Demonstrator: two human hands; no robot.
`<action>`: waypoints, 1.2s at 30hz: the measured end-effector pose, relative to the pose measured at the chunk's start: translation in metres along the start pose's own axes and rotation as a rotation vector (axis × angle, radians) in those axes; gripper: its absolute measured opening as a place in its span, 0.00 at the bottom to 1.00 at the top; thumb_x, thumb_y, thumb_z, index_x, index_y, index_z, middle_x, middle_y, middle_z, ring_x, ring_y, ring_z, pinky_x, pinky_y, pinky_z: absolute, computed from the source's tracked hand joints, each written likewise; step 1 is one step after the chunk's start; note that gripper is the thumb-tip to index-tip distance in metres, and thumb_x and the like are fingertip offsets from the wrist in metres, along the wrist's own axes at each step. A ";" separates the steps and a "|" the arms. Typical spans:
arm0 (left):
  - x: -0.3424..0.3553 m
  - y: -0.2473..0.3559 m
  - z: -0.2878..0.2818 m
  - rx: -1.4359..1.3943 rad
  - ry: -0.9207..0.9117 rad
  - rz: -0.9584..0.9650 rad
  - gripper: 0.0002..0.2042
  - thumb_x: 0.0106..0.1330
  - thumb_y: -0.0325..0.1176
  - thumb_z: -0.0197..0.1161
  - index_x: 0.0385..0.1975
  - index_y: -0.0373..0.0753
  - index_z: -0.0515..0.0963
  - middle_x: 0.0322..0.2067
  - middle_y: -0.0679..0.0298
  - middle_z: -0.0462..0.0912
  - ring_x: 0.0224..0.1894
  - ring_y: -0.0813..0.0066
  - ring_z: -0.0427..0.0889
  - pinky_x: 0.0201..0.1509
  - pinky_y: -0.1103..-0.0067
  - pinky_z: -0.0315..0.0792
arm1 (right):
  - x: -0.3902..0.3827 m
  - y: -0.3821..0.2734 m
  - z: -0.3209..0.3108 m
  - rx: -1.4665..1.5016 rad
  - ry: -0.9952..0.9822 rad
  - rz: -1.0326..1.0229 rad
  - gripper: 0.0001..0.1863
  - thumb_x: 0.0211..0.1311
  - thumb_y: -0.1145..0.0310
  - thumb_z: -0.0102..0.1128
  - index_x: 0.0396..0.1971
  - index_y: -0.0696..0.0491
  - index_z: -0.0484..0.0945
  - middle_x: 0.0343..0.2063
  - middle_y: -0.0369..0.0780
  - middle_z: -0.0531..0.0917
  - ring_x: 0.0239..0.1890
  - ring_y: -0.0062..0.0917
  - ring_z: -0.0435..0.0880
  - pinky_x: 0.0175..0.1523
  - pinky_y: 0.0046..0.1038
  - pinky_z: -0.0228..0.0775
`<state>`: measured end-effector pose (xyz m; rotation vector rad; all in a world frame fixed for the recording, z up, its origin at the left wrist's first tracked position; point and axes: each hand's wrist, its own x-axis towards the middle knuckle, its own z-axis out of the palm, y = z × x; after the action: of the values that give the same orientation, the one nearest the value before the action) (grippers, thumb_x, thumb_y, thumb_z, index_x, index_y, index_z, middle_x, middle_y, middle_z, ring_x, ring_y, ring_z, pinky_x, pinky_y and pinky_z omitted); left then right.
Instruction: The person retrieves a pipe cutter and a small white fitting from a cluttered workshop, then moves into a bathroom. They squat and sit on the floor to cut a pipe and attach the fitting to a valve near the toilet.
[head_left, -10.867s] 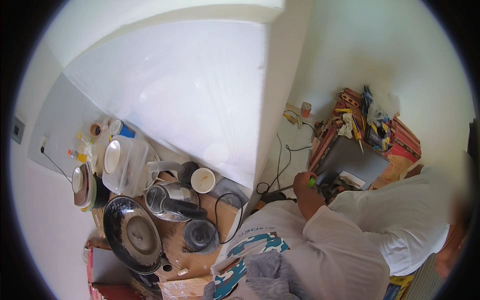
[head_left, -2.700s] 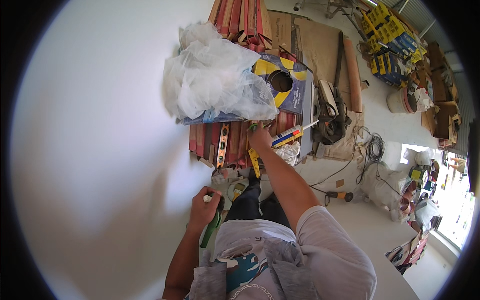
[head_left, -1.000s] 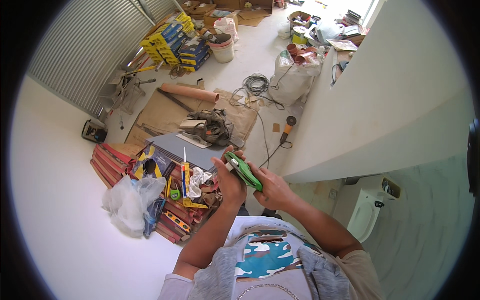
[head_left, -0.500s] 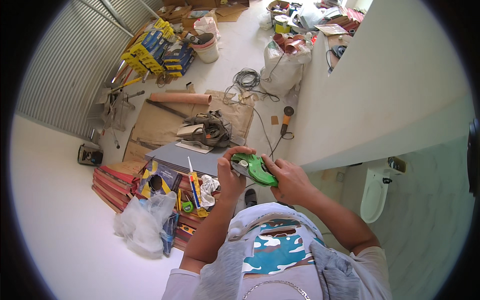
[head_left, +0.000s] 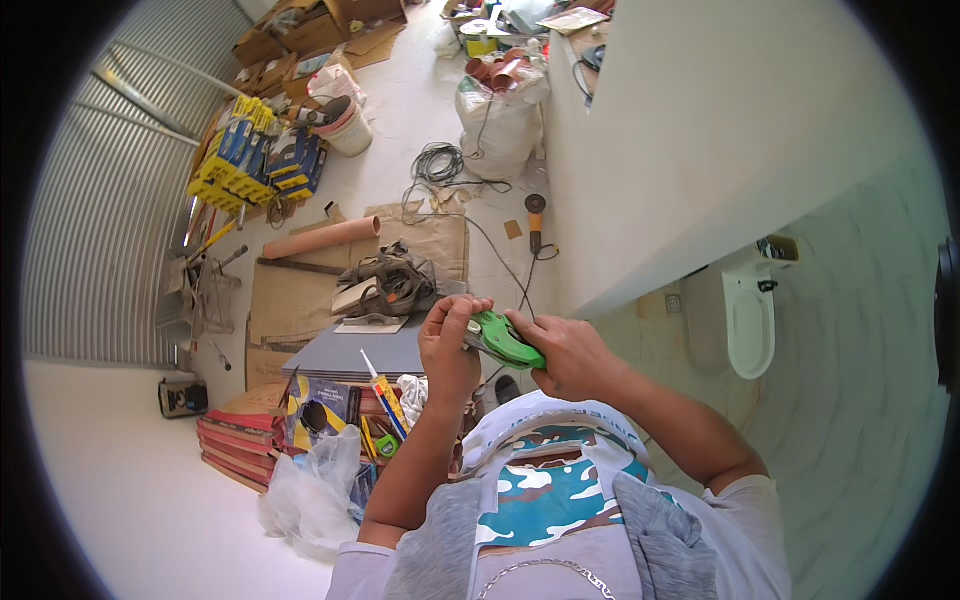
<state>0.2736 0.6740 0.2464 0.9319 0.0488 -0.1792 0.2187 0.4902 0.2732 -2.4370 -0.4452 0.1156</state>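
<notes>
In front of my chest, a green pipe cutter [head_left: 508, 341] lies between my two hands. My right hand [head_left: 577, 354] is closed round its near right end, with the thumb and fingers on the green body. My left hand [head_left: 448, 345] pinches at the other end, fingertips curled over the jaw side. A small whitish piece [head_left: 473, 332] shows there against the left fingers; most of it is hidden by the hand.
To the left lie stacked red-edged boxes [head_left: 243, 440], a sealant tube [head_left: 388, 402], a green tape measure [head_left: 387, 445] and a plastic bag [head_left: 318, 495]. Ahead are grey boards [head_left: 350, 350], a tool bag [head_left: 395, 285], an angle grinder [head_left: 535, 222] and cable [head_left: 440, 162]. A toilet [head_left: 750, 325] stands right.
My view has turned, so the room's things sit shifted in the picture. The cutter has tilted a little, and both hands stay closed at its ends.
</notes>
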 end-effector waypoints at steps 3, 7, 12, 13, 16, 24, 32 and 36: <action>0.003 -0.006 0.005 -0.091 -0.016 -0.023 0.08 0.72 0.33 0.57 0.35 0.34 0.78 0.34 0.61 0.80 0.43 0.66 0.80 0.63 0.65 0.71 | -0.007 0.004 -0.001 0.030 0.023 0.019 0.42 0.44 0.74 0.62 0.66 0.55 0.64 0.31 0.46 0.78 0.33 0.46 0.80 0.37 0.43 0.72; 0.006 -0.013 0.010 -0.200 -0.077 -0.010 0.07 0.72 0.32 0.58 0.35 0.34 0.78 0.34 0.61 0.81 0.44 0.67 0.81 0.63 0.65 0.71 | -0.013 0.010 -0.001 0.028 0.011 0.055 0.42 0.44 0.73 0.62 0.67 0.55 0.64 0.31 0.46 0.78 0.33 0.45 0.80 0.36 0.43 0.72; 0.005 -0.018 0.018 -0.121 -0.146 0.024 0.06 0.69 0.31 0.63 0.38 0.34 0.77 0.38 0.61 0.81 0.47 0.68 0.80 0.66 0.65 0.68 | -0.016 0.018 -0.006 0.013 0.021 0.092 0.41 0.45 0.69 0.65 0.65 0.51 0.65 0.32 0.46 0.81 0.35 0.44 0.83 0.37 0.42 0.74; 0.005 -0.017 0.018 -0.060 -0.191 0.055 0.07 0.68 0.30 0.64 0.39 0.34 0.77 0.39 0.60 0.81 0.48 0.68 0.80 0.66 0.65 0.68 | -0.017 0.018 -0.007 0.020 0.031 0.102 0.41 0.46 0.68 0.65 0.65 0.51 0.65 0.32 0.46 0.81 0.35 0.44 0.83 0.37 0.42 0.75; 0.008 -0.018 0.020 0.022 -0.236 0.072 0.08 0.65 0.27 0.64 0.41 0.34 0.77 0.41 0.59 0.81 0.50 0.66 0.80 0.65 0.66 0.69 | -0.022 0.021 -0.009 0.045 0.061 0.095 0.40 0.46 0.67 0.65 0.65 0.52 0.66 0.34 0.46 0.82 0.36 0.44 0.83 0.38 0.42 0.75; 0.009 -0.033 0.031 0.043 -0.263 0.034 0.07 0.68 0.26 0.58 0.42 0.32 0.76 0.41 0.59 0.79 0.48 0.63 0.80 0.65 0.63 0.71 | -0.039 0.037 -0.007 0.024 0.113 0.081 0.41 0.45 0.63 0.65 0.64 0.59 0.68 0.34 0.46 0.82 0.38 0.42 0.84 0.40 0.40 0.77; 0.008 -0.051 0.053 0.087 -0.322 -0.062 0.07 0.70 0.26 0.58 0.44 0.32 0.76 0.41 0.59 0.80 0.48 0.66 0.81 0.65 0.63 0.71 | -0.067 0.057 0.001 0.140 0.249 0.134 0.42 0.46 0.63 0.64 0.66 0.59 0.64 0.37 0.46 0.81 0.39 0.43 0.83 0.44 0.41 0.76; 0.006 -0.063 0.067 0.131 -0.333 -0.085 0.06 0.69 0.25 0.57 0.43 0.32 0.75 0.41 0.59 0.79 0.49 0.65 0.80 0.65 0.64 0.71 | -0.083 0.066 -0.005 0.149 0.178 0.210 0.42 0.51 0.62 0.64 0.67 0.59 0.62 0.37 0.47 0.81 0.40 0.43 0.83 0.44 0.41 0.76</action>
<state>0.2661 0.5824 0.2354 1.0208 -0.2341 -0.4186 0.1606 0.4106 0.2343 -2.3160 -0.0973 0.0202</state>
